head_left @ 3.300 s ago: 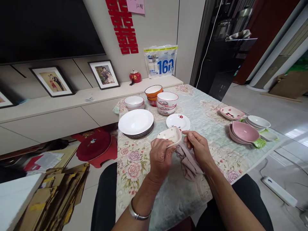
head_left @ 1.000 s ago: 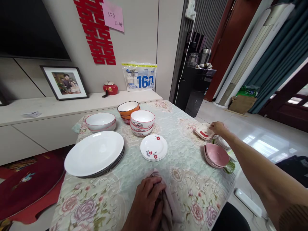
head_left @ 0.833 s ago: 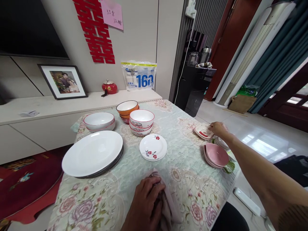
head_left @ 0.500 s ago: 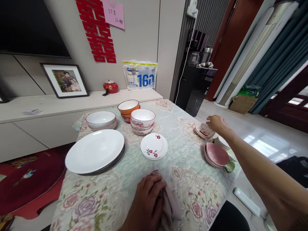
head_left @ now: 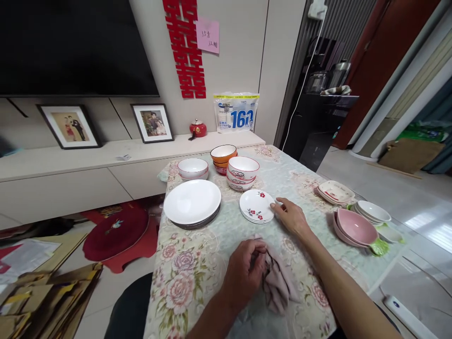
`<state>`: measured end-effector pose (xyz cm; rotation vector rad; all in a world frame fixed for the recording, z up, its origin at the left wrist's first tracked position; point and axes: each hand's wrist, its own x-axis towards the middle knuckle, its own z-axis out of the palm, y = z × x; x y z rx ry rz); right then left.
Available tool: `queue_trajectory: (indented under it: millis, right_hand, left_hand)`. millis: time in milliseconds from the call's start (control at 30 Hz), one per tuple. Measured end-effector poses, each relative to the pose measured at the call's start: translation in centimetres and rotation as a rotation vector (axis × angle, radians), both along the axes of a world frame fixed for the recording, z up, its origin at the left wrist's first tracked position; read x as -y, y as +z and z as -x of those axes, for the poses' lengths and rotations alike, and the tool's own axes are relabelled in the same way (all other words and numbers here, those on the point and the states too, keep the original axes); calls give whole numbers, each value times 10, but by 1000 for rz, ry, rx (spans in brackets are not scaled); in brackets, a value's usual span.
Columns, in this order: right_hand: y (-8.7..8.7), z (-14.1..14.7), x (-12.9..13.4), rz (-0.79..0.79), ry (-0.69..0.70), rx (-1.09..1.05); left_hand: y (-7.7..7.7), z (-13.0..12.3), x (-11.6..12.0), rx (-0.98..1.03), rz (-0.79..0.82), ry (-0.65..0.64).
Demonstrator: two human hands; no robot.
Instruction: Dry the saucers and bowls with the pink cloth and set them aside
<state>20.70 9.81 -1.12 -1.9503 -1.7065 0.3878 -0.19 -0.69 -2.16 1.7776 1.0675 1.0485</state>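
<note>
My left hand (head_left: 246,266) is closed at the upper left edge of a crumpled pinkish-grey cloth (head_left: 278,282), its fingers curled, and what they pinch is too small to make out. My right hand (head_left: 289,214) reaches in from the right, fingers apart, with fingertips at the right rim of a small stack of flowered white plates (head_left: 254,202). Behind those plates are stacked red-rimmed bowls (head_left: 243,168) and orange bowls (head_left: 223,151). Large white plates (head_left: 192,201) lie stacked to the left, with white bowls (head_left: 192,167) behind them.
Toward the table's right side sit pink leaf-shaped bowls (head_left: 356,227), white bowls (head_left: 374,211) and squarish dishes (head_left: 335,192). A low cabinet (head_left: 81,162) beyond the table bears framed photos, a red pot (head_left: 197,128) and a plastic package (head_left: 236,113).
My right hand has moved left from the squarish dishes to the small flowered plates. My left hand has shifted off the cloth's middle toward its edge. The view has turned left.
</note>
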Motion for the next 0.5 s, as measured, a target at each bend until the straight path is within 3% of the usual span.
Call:
queue_trajectory:
  millis: [200,500]
  right_hand:
    - [-4,7,-7,54,11,-81]
    - [-13,5,-11,29,-43,-137]
  left_hand:
    - [-3,-4,-11,234,315,110]
    - [-4,-3,-23,422,519,164]
